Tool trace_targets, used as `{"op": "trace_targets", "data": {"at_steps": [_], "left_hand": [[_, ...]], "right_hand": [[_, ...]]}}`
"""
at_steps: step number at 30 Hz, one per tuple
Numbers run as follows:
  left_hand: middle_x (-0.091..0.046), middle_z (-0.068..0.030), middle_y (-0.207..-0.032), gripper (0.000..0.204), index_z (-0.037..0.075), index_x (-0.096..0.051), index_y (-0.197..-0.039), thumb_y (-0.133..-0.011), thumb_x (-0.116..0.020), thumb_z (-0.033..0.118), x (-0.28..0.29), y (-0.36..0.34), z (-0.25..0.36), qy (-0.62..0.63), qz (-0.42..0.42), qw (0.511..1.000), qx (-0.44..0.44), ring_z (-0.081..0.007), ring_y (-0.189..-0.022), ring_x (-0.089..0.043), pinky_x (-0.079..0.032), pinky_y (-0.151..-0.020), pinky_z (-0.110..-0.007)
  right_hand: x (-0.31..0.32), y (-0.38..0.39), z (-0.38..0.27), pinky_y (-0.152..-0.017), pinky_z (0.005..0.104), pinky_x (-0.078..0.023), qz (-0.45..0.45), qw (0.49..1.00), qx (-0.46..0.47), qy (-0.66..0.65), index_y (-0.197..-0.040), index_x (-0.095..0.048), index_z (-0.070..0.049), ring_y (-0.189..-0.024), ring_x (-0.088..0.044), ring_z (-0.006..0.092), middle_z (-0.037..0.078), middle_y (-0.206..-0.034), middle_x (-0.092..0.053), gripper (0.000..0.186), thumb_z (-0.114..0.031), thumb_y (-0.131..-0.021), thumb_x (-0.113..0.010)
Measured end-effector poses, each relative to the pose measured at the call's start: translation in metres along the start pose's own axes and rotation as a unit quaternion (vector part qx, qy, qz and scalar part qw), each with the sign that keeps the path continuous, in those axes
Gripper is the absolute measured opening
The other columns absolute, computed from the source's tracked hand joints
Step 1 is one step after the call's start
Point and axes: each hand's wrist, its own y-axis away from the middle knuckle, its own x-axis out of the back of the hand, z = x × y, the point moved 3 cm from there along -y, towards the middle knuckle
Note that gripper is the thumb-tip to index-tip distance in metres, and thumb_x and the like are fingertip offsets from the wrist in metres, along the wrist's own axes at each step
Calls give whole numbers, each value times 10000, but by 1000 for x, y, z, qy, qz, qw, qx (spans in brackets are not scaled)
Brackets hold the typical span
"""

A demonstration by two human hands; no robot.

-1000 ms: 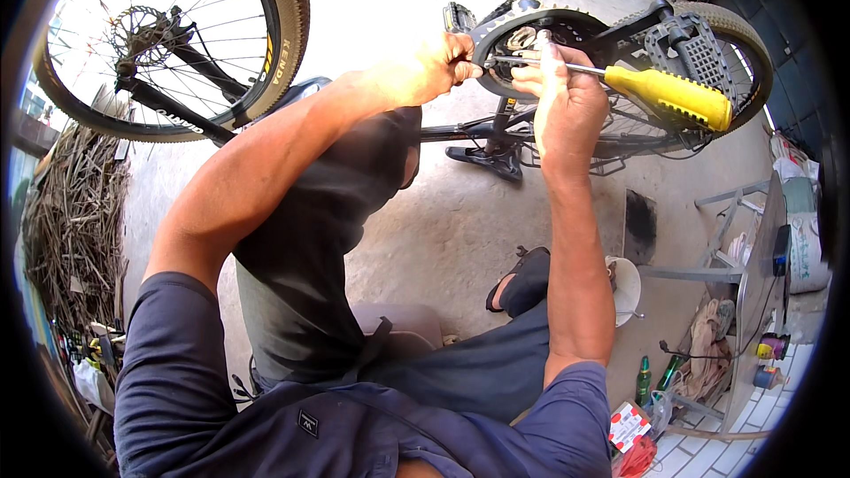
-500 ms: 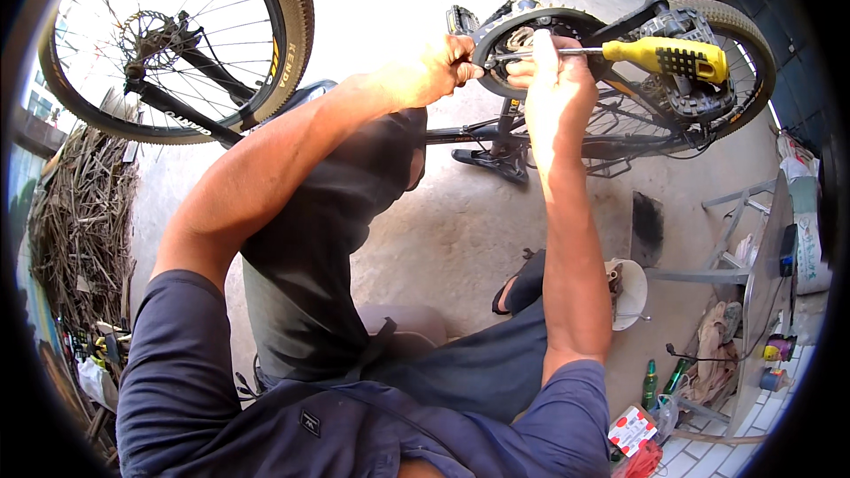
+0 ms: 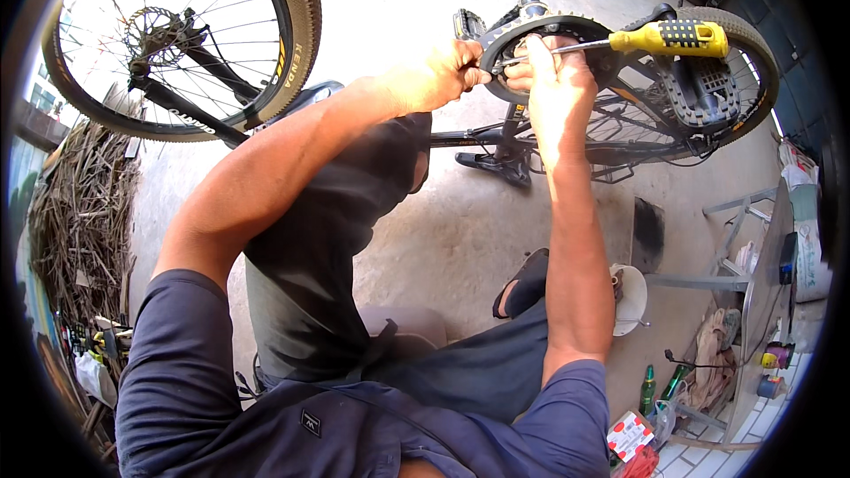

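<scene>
Farther away swings the yellow screwdriver (image 3: 655, 38), handle pointing right! Right hand (image 3: 562, 93) grips its shaft; left hand (image 3: 447, 73) curls by the chainring's (image 3: 508, 29) left rim, can't tell whether grasping. Looks light, stiff, slick-shafted; textured handle should hold best.

Landmark: the bicycle chainring (image 3: 580, 28). My right grip (image 3: 560, 75) is at its face, fingers closed about the shaft of a yellow-handled screwdriver (image 3: 671, 38); the shaft slants across the chainring, with the handle to its right. My left grip (image 3: 450, 71) is at the chainring's left edge, thumb and fingertips drawn together; whatever they pinch cannot be made out. A black pedal (image 3: 707, 96) is right of the chainring. A wheel (image 3: 306, 22) stands well left of it.
</scene>
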Motion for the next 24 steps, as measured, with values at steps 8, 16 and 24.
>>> {"op": "trace_targets", "data": {"at_steps": [8,16,24], "left_hand": [[-579,-11,-706,149,24,-640,-1016,-947,-622,155,0,-2,-2,1,-23,1000,4,-104,-623,-553,-495,-604,-280],[-575,-23,-700,173,9,-610,-923,-944,-629,179,2,0,0,2,-21,1000,-6,-111,-625,-556,-492,-602,-292],[-561,-23,-717,176,12,-599,-922,-955,-613,185,-3,-2,-2,31,-25,999,5,-111,-639,-548,-492,-612,-294]], "right_hand": [[-2,-1,-10,-585,265,-546,31,999,26,-29,-915,-596,27,-633,-641,127,82,-778,-664,125,-94,-937,-617],[-3,0,-5,-563,260,-536,17,1000,5,-17,-917,-590,41,-617,-628,120,83,-783,-666,131,-86,-947,-602],[-3,3,-2,-584,264,-551,9,1000,23,-19,-938,-607,29,-626,-640,120,77,-732,-662,113,-84,-944,-603]]}}
